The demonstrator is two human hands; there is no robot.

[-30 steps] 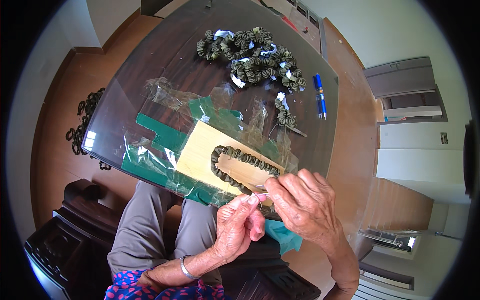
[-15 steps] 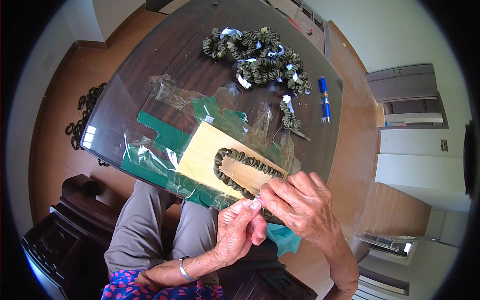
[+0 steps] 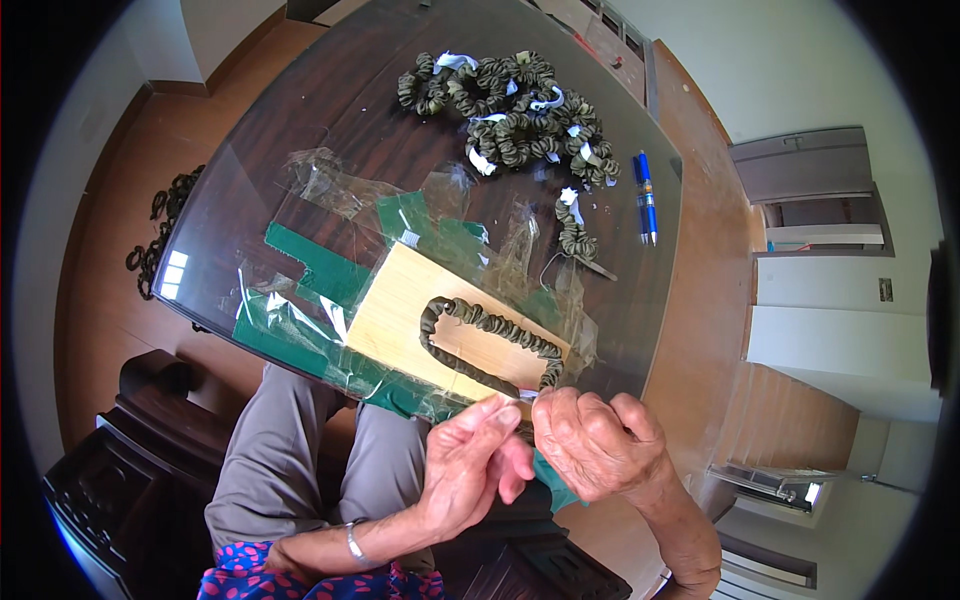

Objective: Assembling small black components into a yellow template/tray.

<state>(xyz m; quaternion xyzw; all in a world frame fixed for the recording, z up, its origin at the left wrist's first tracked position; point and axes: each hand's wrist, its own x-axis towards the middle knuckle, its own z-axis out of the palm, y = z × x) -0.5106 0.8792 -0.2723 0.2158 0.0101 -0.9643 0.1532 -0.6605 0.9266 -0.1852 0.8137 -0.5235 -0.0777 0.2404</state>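
Just beyond the left hand, which pinches its end, a ruffled band shows a bend hidden earlier; the right hand presses its fingertips together, their hold unclear.

There are two hands, one wooden board, one olive ruffled band and one bracelet.

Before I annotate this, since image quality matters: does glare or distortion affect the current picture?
Head view: a bright patch glares near the left corner of the table; clear tape shines in white streaks; table edges bow, probably from the lens; the dark green loop looks fairly sharp.
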